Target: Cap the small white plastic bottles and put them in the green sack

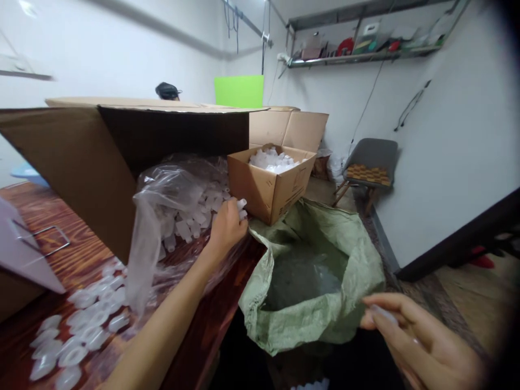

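Note:
My left hand is closed around a few small white plastic tubes, beside the front corner of a small cardboard box. Behind it, similar translucent tubes spill from a clear plastic bag lying in the mouth of a large cardboard box. At the lower right, my right hand pinches a small translucent plastic piece between thumb and fingers; its exact shape is hard to make out. Between my hands a green woven sack stands open, with clear plastic inside.
More white tubes fill the small cardboard box. Translucent ring-like plastic pieces lie on the red-brown wooden table. A grey chair stands by the wall, under a loaded shelf. Behind the large box shows a person's dark-capped head.

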### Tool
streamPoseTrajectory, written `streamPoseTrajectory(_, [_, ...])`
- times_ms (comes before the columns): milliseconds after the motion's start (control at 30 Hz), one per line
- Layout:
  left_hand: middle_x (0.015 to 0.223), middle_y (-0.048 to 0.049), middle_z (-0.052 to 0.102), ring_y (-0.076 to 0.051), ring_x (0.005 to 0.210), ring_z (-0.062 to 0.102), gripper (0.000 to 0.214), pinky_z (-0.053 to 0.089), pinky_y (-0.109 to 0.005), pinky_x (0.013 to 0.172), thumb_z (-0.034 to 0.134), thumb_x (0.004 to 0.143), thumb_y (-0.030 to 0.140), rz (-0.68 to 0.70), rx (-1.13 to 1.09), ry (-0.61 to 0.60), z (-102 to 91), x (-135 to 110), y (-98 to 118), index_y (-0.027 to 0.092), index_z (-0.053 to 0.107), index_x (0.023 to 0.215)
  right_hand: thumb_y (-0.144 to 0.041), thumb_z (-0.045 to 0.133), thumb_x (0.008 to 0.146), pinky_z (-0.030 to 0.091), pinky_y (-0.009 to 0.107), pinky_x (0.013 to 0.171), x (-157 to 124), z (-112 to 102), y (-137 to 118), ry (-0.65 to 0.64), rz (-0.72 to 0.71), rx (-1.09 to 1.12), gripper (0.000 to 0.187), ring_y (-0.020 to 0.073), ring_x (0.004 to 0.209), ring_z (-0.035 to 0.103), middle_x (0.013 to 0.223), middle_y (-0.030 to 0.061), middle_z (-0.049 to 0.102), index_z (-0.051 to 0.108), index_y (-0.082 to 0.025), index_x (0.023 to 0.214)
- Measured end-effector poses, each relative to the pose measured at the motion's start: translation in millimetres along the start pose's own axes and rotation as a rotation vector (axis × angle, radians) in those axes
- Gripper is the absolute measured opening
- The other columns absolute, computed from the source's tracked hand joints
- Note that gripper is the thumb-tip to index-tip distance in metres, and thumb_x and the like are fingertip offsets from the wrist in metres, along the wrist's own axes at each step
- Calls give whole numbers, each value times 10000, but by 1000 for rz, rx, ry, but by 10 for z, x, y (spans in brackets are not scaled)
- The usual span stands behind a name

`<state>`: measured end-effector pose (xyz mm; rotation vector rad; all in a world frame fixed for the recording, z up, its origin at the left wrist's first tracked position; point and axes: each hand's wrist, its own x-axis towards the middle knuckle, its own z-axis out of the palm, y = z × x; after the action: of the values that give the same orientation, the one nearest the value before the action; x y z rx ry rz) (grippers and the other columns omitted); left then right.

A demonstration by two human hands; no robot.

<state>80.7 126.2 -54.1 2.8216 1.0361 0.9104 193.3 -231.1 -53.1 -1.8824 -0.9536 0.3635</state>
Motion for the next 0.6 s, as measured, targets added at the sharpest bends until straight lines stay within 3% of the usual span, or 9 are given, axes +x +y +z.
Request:
streamPoseTrajectory(67, [1200,-183,539,-274,1111,549,520,457,-360,933,476,814,142,89,-62,36,-160,-53,162,81,328,1309,-390,546,931,533,220,459,152,-2,-311,9,-230,-217,217,151,540,651,760,14,710,648,-267,1078])
streamPoseTrajectory(133, [1188,-154,550,-258,1064,570,521,471,-351,904,482,803,148,184,-118,45,-309,-138,352,121,332,1301,-391,550,931,561,217,570,332,13,-608,86,-431,-357,201,165,723,697,887,18,725,658,-283,1062])
streamPoseTrajectory(267, [1078,-93,597,-232,955,604,384,498,-328,797,491,827,189,394,-208,-4,-549,-331,685,173,402,1200,-382,603,898,510,203,488,632,81,-973,182,-502,-410,253,127,611,646,872,12,698,600,-247,1113])
streamPoseTrajectory(433, [914,-52,596,-201,761,601,274,463,-292,624,496,807,180,577,-340,-75,-721,-479,887,179,432,1073,-335,650,873,454,215,466,705,113,-1021,137,-550,-499,185,98,512,547,750,-30,631,601,-235,1021])
streamPoseTrajectory(533, [899,-41,602,-193,723,597,236,428,-280,589,516,792,196,589,-413,-113,-761,-513,935,189,444,1017,-263,627,902,489,207,560,654,76,-1000,103,-666,-511,148,107,643,606,821,-23,639,578,-235,1039])
streamPoseTrajectory(600, [890,-30,615,-190,717,605,247,420,-277,591,534,778,205,599,-483,-154,-782,-525,955,194,447,1009,-184,588,924,515,216,691,632,29,-986,46,-815,-520,169,121,795,646,939,7,657,544,-222,1082])
